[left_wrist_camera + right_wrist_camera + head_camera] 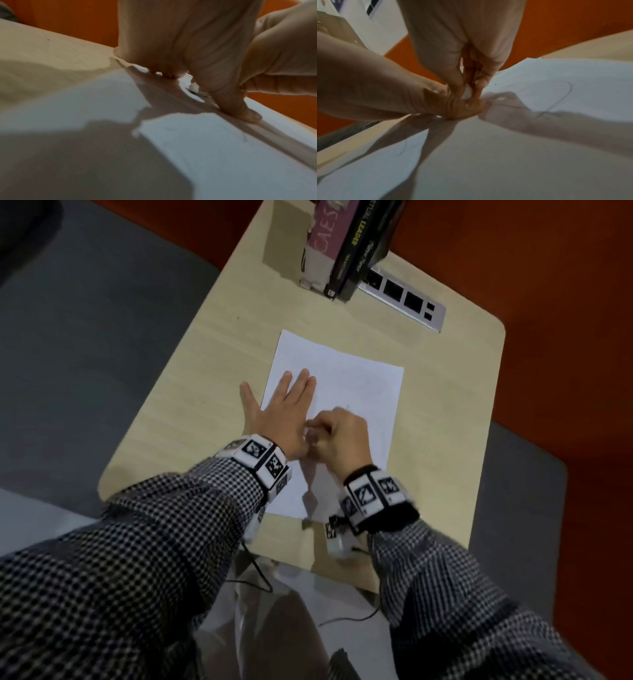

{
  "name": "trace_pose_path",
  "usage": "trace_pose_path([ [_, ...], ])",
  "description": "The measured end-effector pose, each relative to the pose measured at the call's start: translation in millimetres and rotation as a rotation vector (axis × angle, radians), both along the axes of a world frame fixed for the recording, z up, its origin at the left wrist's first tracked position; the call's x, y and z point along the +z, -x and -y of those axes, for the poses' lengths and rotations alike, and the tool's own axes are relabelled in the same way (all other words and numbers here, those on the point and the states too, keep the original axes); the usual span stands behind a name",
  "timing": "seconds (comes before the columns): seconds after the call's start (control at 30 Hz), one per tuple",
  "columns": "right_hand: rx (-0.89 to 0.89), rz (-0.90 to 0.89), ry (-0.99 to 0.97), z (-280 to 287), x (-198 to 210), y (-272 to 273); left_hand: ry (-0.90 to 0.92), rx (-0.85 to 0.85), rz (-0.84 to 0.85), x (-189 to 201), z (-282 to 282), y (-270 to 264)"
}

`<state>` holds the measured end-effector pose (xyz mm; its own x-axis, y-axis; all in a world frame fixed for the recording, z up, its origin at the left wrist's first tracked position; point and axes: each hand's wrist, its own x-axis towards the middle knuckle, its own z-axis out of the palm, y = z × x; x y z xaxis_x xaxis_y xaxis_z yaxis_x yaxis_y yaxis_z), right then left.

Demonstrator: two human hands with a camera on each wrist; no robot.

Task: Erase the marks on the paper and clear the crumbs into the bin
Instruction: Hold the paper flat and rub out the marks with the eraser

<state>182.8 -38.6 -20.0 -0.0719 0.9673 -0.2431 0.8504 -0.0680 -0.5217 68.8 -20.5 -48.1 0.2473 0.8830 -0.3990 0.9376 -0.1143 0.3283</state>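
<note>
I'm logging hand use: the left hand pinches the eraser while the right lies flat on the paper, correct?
Swapped. In the head view the right hand pinches the eraser, seen in the right wrist view, while the left hand lies flat on the paper.

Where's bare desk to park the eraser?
Free: the strip between the paper and books, the desk left of the left hand, and right of the paper below the power strip. Crowded: the sheet's near half, where the right hand pinches the eraser.
</note>
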Motion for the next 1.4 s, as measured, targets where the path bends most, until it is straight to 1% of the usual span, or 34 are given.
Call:
trace_pose_path([
  [0.1,0.018,-0.017,0.004,-10.9,2.5,-1.6,-0.04,-0.04,0.006,7.8,3.3,13.9],
  [0.2,0.107,0.034,-0.012,-1.6,1.2,-1.0,-0.007,-0.124,-0.029,9.7,27.6,33.5],
  [0.3,0.159,0.088,-0.041,-1.3,-0.9,0.9,0.031,-0.098,-0.037,3.8,40.9,40.7],
  [0.33,0.16,0.089,-0.049,2.8,-0.8,2.5,0.03,-0.094,-0.044,2.7,39.5,40.3],
  [0.4,0.182,0.078,-0.047,29.6,-1.0,2.7,0.024,-0.101,-0.057,1.6,38.0,38.2],
  [0.47,0.195,0.022,-0.044,57.4,2.7,1.8,0.023,-0.109,-0.066,0.6,37.3,37.7],
  [0.53,0.171,-0.02,-0.054,49.2,2.9,3.3,0.029,-0.119,-0.082,1.0,37.4,38.0],
  [0.63,0.086,-0.005,-0.047,6.3,-3.9,9.0,0.029,-0.131,-0.087,0.9,38.1,37.0],
  [0.7,0.039,-0.06,-0.06,17.0,-9.9,11.1,0.026,-0.129,-0.085,0.3,37.6,37.6],
  [0.77,0.054,-0.1,-0.081,49.3,-6.0,11.7,0.019,-0.135,-0.085,-1.7,36.5,37.9],
  [0.8,0.091,-0.1,-0.1,57.3,-6.6,9.2,0.016,-0.145,-0.087,-2.2,36.0,38.3],
  [0.87,0.112,-0.077,-0.086,42.3,-6.4,9.3,0.021,-0.17,-0.088,-1.5,34.5,38.4],
  [0.93,0.065,-0.048,-0.095,15.3,-8.4,14.6,0.028,-0.172,-0.081,-1.3,33.2,38.4],
  [1.0,0.048,-0.041,-0.1,23.6,-10.9,15.9,0.025,-0.176,-0.087,-0.6,32.1,38.5],
  [1.1,0.092,-0.086,-0.102,53.0,-7.0,10.9,0.023,-0.181,-0.099,-0.6,31.6,37.8],
  [1.23,0.023,-0.092,-0.068,13.2,-9.6,14.6,0.034,-0.181,-0.08,1.5,31.2,37.9],
  [1.3,0.007,-0.084,-0.069,25.1,-11.5,14.1,0.036,-0.18,-0.073,0.6,30.1,38.3],
  [1.4,0.074,-0.084,-0.057,54.1,-4.9,10.5,0.035,-0.182,-0.074,-0.3,30.2,38.6],
])
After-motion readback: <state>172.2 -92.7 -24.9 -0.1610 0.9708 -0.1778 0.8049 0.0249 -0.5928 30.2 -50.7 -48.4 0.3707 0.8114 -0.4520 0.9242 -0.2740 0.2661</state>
